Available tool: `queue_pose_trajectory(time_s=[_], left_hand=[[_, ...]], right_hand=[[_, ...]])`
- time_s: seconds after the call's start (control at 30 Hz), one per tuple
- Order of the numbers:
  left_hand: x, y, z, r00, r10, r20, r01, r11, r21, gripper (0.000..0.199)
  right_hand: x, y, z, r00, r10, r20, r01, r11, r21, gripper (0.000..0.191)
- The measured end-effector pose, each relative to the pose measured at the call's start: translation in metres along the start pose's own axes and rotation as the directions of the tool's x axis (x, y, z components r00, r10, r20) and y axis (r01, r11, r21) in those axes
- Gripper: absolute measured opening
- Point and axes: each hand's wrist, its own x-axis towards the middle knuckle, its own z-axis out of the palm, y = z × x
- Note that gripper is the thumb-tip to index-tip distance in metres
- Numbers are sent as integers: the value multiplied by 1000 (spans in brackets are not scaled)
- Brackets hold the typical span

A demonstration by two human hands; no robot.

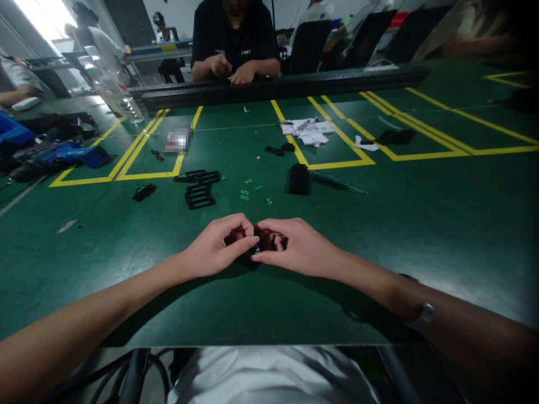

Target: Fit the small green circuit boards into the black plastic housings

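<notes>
Fingers [241,220] of left hand [214,244] and right hand [305,247] pinch nearly closed on a small dark part [255,248], mostly hidden, nearer than the green chips [245,194] on the table [269,308]; light, even pressure should serve best.

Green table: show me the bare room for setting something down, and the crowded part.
Bare: a patch bordered by the screwdriver, yellow tape and right forearm; another between the table's near edge and the left hand and right hand. Crowded: just beyond the hands, black frames, small green pieces and a black stack.
</notes>
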Motion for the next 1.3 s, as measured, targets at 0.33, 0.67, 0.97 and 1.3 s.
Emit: queue_pose_trajectory(time_s=[0.33, 0.67, 0.97, 1.3], left_hand=[[-1, 0, 0, 999, 54, -2, -53, 997, 63, 18], [-1, -1, 0, 991, 130, -8, -128, 984, 125, 15], [-2, 1, -1, 988, 153, 8, -153, 980, 130, 15], [-1, 0, 1, 997, 73, -26, -70, 990, 123, 15]], right_hand=[[0, 0, 1, 1000, 28, -13, -28, 999, 41, 28], [0, 0, -1, 999, 36, -18, -35, 998, 59, 27], [0, -1, 0, 998, 62, -26, -59, 993, 99, 27], [1, -3, 1, 995, 96, -14, -92, 978, 189, 26]])
